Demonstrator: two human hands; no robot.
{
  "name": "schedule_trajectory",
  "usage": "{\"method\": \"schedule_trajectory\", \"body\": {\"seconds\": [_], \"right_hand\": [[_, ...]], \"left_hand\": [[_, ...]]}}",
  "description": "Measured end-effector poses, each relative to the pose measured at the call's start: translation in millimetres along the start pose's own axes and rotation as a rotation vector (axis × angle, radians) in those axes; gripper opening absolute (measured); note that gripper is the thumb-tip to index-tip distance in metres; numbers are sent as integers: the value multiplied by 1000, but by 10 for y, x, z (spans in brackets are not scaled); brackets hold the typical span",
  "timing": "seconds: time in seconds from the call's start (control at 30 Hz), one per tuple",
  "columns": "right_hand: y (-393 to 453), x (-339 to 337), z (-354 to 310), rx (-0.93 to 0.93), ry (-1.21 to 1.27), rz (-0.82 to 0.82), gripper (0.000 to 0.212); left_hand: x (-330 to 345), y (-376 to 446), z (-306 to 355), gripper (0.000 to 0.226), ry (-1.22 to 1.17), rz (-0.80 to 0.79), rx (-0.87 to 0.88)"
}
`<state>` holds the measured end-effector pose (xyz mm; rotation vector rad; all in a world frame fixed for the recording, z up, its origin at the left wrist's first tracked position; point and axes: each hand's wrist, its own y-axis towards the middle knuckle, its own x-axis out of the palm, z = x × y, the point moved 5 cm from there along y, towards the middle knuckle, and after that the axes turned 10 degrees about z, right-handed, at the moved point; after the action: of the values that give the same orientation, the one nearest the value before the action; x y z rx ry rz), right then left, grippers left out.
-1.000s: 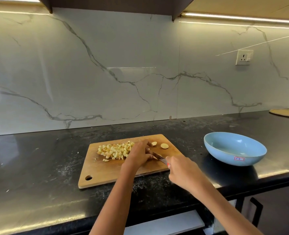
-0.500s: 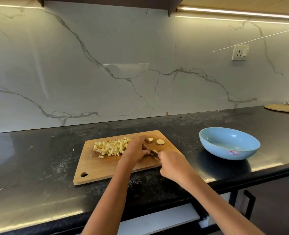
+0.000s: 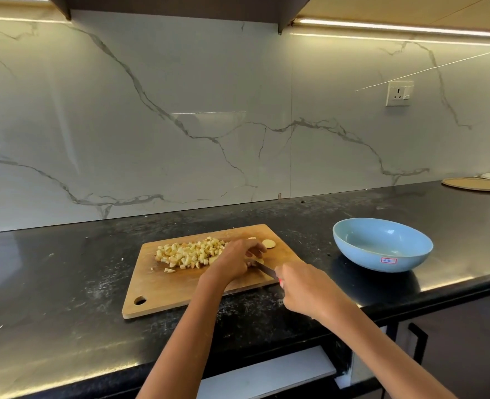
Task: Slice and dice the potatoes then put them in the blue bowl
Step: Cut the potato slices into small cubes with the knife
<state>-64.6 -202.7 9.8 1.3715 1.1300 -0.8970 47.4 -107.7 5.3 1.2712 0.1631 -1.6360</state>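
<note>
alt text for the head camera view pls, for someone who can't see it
A person cuts potato on a wooden cutting board: the right hand grips a knife, the left hand steadies a piece beside a pile of diced potato. An empty blue bowl sits to the right on the black counter.

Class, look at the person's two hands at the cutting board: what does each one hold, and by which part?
The right hand grips the knife by its handle, blade on the board. The left hand holds down a potato piece, fingers curled over its top.
</note>
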Motion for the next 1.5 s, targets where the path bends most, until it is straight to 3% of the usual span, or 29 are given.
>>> {"method": "schedule_trajectory", "body": {"seconds": [0.03, 0.13, 0.23, 0.37, 0.67, 0.97, 1.17, 1.5], "right_hand": [[-20, -30, 17, 0, -4, -1, 4], [-63, -114, 107, 36, 14, -5, 27], [-104, -230, 156, 27, 21, 22, 35], [-109, -304, 261, 49, 67, 82, 22], [-69, -101, 316, 211, 86, 111, 14], [13, 44, 153, 158, 102, 70, 18], [43, -18, 143, 151, 94, 143, 14], [26, 3, -6, 110, 33, 104, 15]], "left_hand": [[0, 2, -10, 41, 0, -1, 6], [6, 1, -25, 39, 0, -7, 15], [-8, -8, -48, 36, -11, 2, 8], [-30, -10, -51, 36, -5, 31, 13], [6, -63, 0, 26, 2, 109, -4], [-1, -52, -10, 27, 15, 177, -72], [-39, -68, -41, 23, -39, 198, -86], [-51, -71, -35, 16, -48, 167, -116]]}}
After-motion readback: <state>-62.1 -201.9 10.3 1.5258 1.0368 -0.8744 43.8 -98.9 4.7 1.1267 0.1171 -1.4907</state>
